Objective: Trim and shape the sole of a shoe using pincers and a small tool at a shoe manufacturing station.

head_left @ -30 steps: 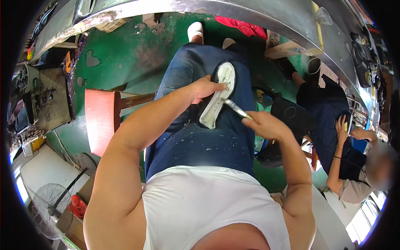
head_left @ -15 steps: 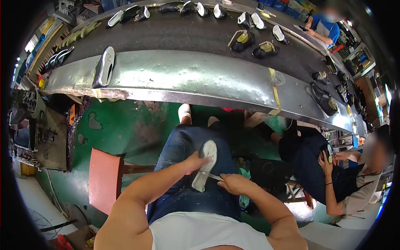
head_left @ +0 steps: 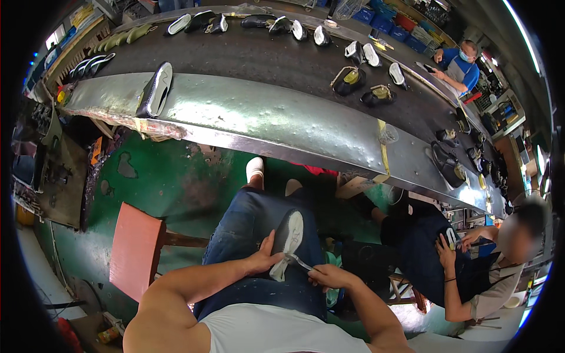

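Observation:
A dark shoe (head_left: 289,233) lies sole up across my lap, toe pointing away from me. Its underside is whitish, with a pale loose-looking end nearest me. My left hand (head_left: 263,257) grips its left side, thumb over the underside and fingers along the edge. In my right hand (head_left: 331,276) is a slim silver metal hand tool (head_left: 300,263). The tool's far end touches the underside near the heel part; its exact kind is too small to tell.
Ahead runs a long bench with a metal edge (head_left: 247,112), carrying several shoes and one shoe (head_left: 156,91) at its left. A reddish seat (head_left: 136,250) stands left. A co-worker (head_left: 465,259) sits close on my right; another person (head_left: 462,67) is across the bench.
The whole view has shifted slightly. My left hand has slid to the shoe's edge, its fingers more extended. The tool has tilted, its far end moving up along the shoe's underside.

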`<action>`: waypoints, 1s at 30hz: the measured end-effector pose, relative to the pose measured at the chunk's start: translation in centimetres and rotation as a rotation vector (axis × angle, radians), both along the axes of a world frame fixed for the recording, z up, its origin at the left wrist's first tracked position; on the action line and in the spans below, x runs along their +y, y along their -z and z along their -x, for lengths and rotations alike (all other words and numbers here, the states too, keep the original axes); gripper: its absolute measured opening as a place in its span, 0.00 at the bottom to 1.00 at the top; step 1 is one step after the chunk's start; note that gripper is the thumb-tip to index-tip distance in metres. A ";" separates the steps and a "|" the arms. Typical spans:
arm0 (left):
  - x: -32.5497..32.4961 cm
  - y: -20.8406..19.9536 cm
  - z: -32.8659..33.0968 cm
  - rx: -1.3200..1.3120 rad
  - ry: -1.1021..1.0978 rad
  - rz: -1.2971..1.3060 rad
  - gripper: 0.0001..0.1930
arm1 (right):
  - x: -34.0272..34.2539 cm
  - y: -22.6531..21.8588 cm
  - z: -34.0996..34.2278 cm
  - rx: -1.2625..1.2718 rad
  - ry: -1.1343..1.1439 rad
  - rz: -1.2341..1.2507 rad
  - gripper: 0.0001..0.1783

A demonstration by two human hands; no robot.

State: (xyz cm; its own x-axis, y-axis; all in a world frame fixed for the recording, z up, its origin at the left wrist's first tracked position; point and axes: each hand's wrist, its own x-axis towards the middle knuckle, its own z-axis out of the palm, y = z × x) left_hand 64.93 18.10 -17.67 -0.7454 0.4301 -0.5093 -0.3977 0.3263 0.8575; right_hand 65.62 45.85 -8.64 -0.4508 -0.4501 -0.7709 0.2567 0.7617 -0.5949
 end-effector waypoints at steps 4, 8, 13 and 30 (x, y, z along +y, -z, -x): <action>0.7 -0.3 0.2 -0.042 -0.054 0.057 0.54 | 0.1 -3.0 1.5 -0.152 0.125 0.057 0.24; 0.9 -1.1 0.3 0.014 -0.040 0.143 0.59 | -3.3 -2.1 1.6 0.319 0.231 0.121 0.23; -2.0 0.3 0.8 0.061 0.170 0.142 0.64 | -4.8 1.4 0.5 0.548 -0.086 -0.142 0.22; -9.5 -23.1 22.9 0.194 -0.185 -0.652 0.49 | 1.3 -9.6 21.6 1.369 0.213 -0.013 0.25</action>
